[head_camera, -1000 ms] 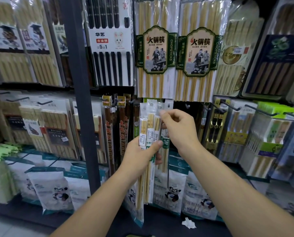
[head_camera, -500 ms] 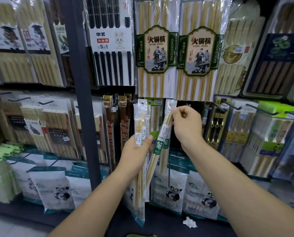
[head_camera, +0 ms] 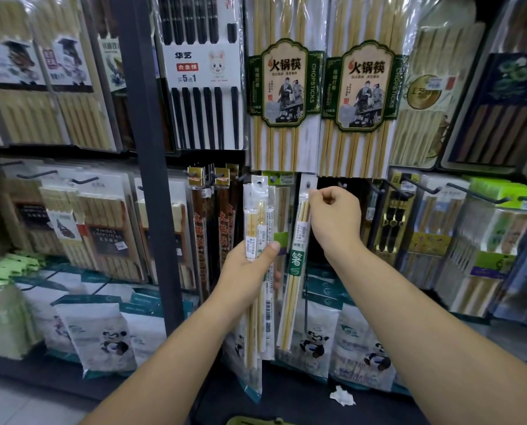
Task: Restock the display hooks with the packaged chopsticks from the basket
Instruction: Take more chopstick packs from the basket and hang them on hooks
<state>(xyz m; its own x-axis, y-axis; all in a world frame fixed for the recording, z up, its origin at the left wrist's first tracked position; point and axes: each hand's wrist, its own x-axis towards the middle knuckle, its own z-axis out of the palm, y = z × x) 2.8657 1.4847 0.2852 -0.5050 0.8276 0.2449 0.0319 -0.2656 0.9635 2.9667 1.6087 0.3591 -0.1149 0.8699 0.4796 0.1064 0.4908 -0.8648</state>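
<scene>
1 pack [head_camera: 297,262] was pinched at its top by right hand [head_camera: 332,216] for hooking | spares [head_camera: 257,228] were gripped upright by left hand [head_camera: 250,265]

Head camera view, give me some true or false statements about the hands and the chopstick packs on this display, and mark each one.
1. The right hand pinches the top of a single chopstick pack with a green label. True.
2. The left hand is empty. False: it grips a bundle of chopstick packs, held upright.
3. Two large green-labelled packs hang above both hands. True.
4. The black chopsticks pack hangs to the right of those large packs. False: it hangs to their left.
5. A crumpled white scrap lies below the right arm. True.
</scene>
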